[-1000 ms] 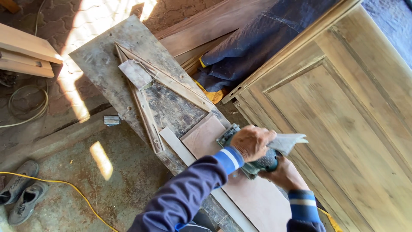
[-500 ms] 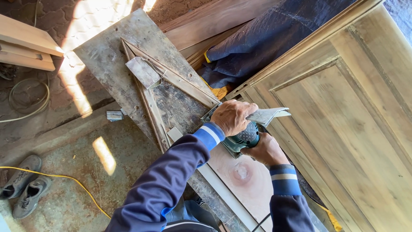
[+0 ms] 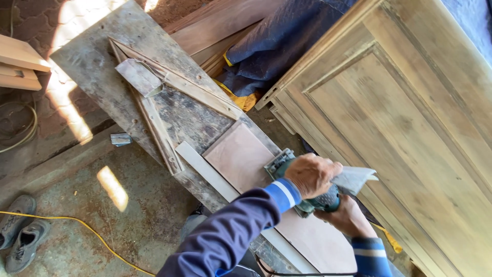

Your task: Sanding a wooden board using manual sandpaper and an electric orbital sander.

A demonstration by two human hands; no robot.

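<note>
A green electric sander (image 3: 302,192) rests on a reddish flat wooden panel (image 3: 241,156) that lies on a worn grey workbench (image 3: 97,66). My left hand (image 3: 312,174) grips the top of the sander, and a folded sheet of grey sandpaper (image 3: 356,179) sticks out from under its fingers. My right hand (image 3: 346,218) holds the sander's rear handle from below. A pale wooden strip (image 3: 205,172) runs along the panel's left edge.
A triangular wooden frame (image 3: 169,92) and a grey sanding block (image 3: 138,77) lie further up the bench. A large panelled wooden door (image 3: 405,118) leans at the right, beside a blue blanket (image 3: 287,41). A yellow cable (image 3: 77,223) and grey shoes (image 3: 20,231) lie on the floor.
The sander and both hands slid back and forth along the panel: up toward the triangular frame, then back down. The view shifted slightly.
</note>
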